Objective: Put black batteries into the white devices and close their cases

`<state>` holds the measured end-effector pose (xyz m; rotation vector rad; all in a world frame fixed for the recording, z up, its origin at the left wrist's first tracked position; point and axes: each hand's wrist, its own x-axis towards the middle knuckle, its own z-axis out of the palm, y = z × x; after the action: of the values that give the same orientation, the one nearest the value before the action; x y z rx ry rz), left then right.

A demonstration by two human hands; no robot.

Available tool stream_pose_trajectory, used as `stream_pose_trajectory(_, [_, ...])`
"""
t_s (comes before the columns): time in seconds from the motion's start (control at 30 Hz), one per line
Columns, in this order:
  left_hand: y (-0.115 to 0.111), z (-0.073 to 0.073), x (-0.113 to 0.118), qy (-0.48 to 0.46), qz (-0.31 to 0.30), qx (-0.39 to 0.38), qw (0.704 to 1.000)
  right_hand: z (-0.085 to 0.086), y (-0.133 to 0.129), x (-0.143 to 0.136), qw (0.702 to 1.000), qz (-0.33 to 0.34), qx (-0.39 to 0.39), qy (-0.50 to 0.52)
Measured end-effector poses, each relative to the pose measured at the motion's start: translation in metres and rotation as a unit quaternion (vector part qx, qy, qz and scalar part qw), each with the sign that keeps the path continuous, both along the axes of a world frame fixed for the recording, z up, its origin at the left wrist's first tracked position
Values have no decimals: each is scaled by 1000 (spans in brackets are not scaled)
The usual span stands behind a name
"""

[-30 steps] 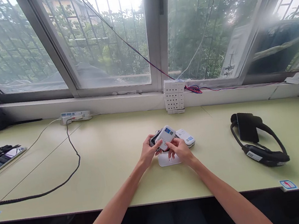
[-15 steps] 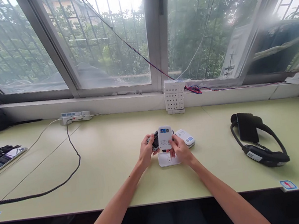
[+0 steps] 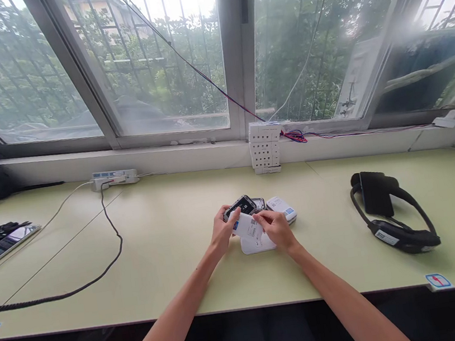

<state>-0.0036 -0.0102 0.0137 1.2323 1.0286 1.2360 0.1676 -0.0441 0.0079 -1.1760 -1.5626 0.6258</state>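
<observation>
My left hand (image 3: 221, 232) is closed around a small opened electronic device (image 3: 241, 206) with a black face and grey edges. In front of it, tilted, is a white printed cover (image 3: 247, 228); my left thumb presses on its upper left part. My right hand (image 3: 277, 229) pinches the right end of that cover. Below the hands another white cover (image 3: 255, 245) lies on the table, partly hidden. Just behind my right hand, another opened device (image 3: 259, 204) shows in part. Beside it rest white rounded devices (image 3: 282, 206), apparently stacked.
Against the sill stands a stack of white boxes (image 3: 265, 148). A black headset (image 3: 394, 214) lies on the right of the table. To the left are a power strip (image 3: 115, 178), a dark cable (image 3: 121, 239) and a tablet (image 3: 3, 248). The table's front edge (image 3: 263, 305) runs beneath my forearms.
The printed white cover has gone from upright to tilted and lower, toward the left. My left thumb now lies on it. More of the device's black face shows behind.
</observation>
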Motion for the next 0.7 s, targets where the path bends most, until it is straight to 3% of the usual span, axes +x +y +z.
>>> stream_pose_trajectory(0.33, [-5,4,1,7,-59,-6,998,2,1,3,997,-63,22,47])
stream_pose_trajectory(0.7, [-6,4,1,12,-118,-7,993,2,-2,2,994,-76,53,55])
